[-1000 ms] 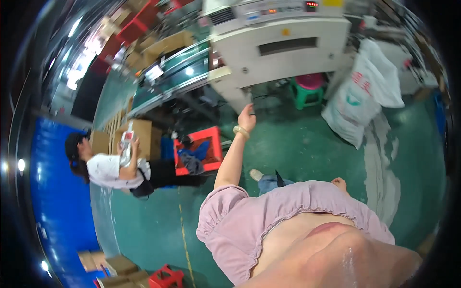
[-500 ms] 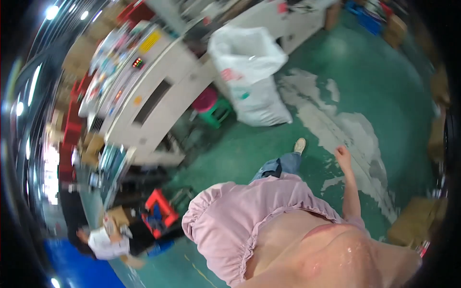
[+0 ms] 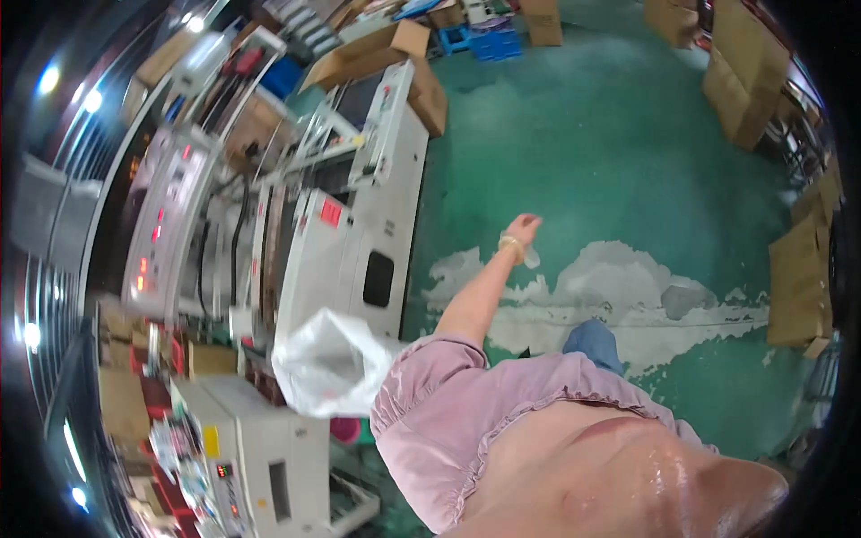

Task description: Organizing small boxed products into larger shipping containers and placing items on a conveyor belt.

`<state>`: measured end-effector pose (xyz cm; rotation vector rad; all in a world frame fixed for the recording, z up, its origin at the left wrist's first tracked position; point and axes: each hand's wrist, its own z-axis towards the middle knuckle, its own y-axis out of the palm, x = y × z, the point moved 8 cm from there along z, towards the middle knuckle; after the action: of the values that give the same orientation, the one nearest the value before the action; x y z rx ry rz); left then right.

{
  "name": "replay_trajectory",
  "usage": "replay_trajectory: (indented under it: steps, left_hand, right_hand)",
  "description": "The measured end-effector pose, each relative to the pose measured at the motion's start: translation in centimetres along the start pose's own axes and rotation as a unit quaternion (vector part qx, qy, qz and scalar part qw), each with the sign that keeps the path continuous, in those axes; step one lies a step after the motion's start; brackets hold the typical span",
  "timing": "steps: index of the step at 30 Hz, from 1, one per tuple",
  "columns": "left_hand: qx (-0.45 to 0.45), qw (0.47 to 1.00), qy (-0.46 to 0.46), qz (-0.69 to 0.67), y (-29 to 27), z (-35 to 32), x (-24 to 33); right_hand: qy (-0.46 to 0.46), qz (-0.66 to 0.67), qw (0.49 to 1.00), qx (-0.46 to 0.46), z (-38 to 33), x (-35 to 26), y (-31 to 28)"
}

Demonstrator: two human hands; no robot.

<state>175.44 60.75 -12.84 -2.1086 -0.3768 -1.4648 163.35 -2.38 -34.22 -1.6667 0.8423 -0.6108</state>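
Note:
My left arm reaches forward over the green floor, and my left hand [image 3: 524, 226] hangs in the air, touching nothing. Its fingers are loosely bent and a little apart, with nothing visible in them. Around the wrist sits a pale yellowish bangle [image 3: 512, 246], with a whitish piece beside it. My right hand is out of sight. At my left side, close to my pink sleeve, stands a white sack [image 3: 309, 363] with its mouth open. Below me one leg in blue jeans [image 3: 594, 344] shows.
A long white machine [image 3: 359, 260] runs along my left, and another machine [image 3: 233, 448] stands behind it. Ahead is a large cardboard box [image 3: 429, 94], with blue crates [image 3: 495, 45] beyond. Cartons [image 3: 801, 282] line the right. A grey worn patch [image 3: 619, 282] crosses the green floor.
My view has turned to the right and moved onward. The sack, ahead before, is now at my left side. My left hand has come into view; my right hand has gone out of it.

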Motion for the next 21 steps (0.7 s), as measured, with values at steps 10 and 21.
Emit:
replay_trajectory:
  steps: [10,21]
  left_hand:
    - [-0.118,0.927,-0.026,0.354,5.0,16.8,-3.3]
    - [0.016,0.847,-0.323,0.423,-23.0,20.4,-7.3]
  right_hand:
    - [0.032,0.127,0.991,0.027,41.1,-1.4,-11.5]
    - [0.085,0.512,0.836,0.18,103.4,0.3,-46.4]
